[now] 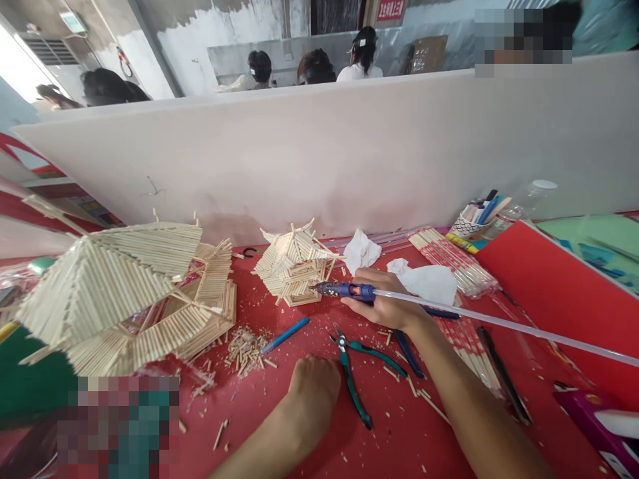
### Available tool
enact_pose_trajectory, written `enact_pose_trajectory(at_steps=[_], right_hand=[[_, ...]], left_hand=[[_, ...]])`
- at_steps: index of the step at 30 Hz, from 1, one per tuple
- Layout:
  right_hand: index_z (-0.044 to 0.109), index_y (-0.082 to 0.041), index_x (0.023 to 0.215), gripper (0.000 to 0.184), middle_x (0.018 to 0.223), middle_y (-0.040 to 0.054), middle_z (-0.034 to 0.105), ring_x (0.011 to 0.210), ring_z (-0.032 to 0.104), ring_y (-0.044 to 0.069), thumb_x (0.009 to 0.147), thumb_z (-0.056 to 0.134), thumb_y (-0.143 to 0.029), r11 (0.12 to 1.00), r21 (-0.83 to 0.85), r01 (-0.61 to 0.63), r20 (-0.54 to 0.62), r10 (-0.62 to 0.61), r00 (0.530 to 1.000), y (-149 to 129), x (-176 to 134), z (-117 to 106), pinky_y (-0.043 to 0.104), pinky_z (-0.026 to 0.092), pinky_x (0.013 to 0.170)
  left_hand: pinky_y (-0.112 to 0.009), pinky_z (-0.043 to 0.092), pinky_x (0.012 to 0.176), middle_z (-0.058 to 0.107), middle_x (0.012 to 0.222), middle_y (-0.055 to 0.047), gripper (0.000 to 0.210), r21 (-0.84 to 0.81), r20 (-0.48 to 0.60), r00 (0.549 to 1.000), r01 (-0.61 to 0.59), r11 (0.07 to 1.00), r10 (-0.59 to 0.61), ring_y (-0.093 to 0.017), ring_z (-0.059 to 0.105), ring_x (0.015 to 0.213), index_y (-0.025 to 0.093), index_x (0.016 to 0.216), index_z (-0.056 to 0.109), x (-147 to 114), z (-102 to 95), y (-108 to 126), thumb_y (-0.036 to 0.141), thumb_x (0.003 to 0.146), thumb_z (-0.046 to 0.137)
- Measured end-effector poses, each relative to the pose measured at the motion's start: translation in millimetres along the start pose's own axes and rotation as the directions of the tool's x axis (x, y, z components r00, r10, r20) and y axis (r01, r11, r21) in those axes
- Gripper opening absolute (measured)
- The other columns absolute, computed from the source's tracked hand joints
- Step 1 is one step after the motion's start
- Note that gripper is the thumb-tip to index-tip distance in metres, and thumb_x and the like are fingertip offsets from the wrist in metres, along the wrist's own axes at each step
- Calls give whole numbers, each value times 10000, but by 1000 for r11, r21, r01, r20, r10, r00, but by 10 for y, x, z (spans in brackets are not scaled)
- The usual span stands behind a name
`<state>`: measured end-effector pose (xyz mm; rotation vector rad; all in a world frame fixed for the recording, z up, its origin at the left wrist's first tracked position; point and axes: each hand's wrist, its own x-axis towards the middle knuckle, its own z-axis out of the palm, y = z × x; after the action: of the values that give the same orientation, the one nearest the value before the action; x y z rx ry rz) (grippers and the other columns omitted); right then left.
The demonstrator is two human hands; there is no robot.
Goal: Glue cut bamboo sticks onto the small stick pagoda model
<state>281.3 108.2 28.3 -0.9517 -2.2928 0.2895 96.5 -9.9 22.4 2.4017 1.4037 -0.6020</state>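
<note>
My right hand [382, 299] grips a blue hot glue gun [344, 290], and a long clear glue stick [474, 314] runs out of its back. The gun's nozzle points left and touches or nearly touches the lower tier of a small pavilion model [294, 266] built of thin wooden sticks. My left hand [314, 384] rests closed on the red table; its curled fingers face away, so anything inside is hidden. Just right of it lie open green-handled cutting pliers [349, 372]. A blue pen [286, 334] and a heap of cut stick bits [247, 349] lie to its upper left.
A larger stick-built pavilion [134, 286] stands at left. White tissues [424, 279], bundled sticks [452, 259], a black pen [504, 376] and a pen cup [469, 223] occupy the right side. A pale partition [319, 153] closes the back, with people beyond it.
</note>
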Motion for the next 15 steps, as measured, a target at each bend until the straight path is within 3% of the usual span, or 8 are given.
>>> enact_pose_trajectory(at_steps=[6, 11, 13, 15], right_hand=[[471, -226, 693, 351, 725, -3, 520, 644, 495, 146, 962, 574, -427, 997, 79, -18, 16, 17, 1000, -28, 14, -53, 293, 365, 597], [445, -241, 719, 325, 712, -14, 529, 621, 492, 146, 938, 589, -433, 984, 156, -85, 44, 79, 996, -20, 18, -141, 303, 389, 593], [452, -240, 726, 316, 710, -14, 539, 620, 498, 146, 937, 590, -429, 983, 151, -109, 29, 105, 994, -25, 24, -158, 305, 389, 594], [477, -235, 738, 297, 722, -8, 562, 630, 515, 149, 940, 593, -420, 987, 119, -110, 10, 110, 994, -42, 33, -161, 307, 388, 600]], left_hand=[[-332, 562, 786, 745, 1019, -176, 393, -6, 23, 999, -44, 999, 44, -306, 725, 977, 127, 1111, 713, 22, 57, -34, 36, 731, 667], [-345, 561, 801, 763, 1037, -159, 298, -85, 91, 988, -113, 990, 121, -299, 728, 971, 138, 1038, 724, -30, -184, -300, 72, 776, 599], [-320, 541, 782, 765, 971, -130, 186, -162, 39, 980, -184, 969, 193, -266, 725, 911, 151, 951, 716, -70, -311, -464, 117, 826, 581], [-274, 508, 724, 757, 931, -54, 151, -302, -110, 978, -201, 932, 175, -203, 710, 839, 193, 984, 687, -118, -408, -625, 169, 881, 579]])
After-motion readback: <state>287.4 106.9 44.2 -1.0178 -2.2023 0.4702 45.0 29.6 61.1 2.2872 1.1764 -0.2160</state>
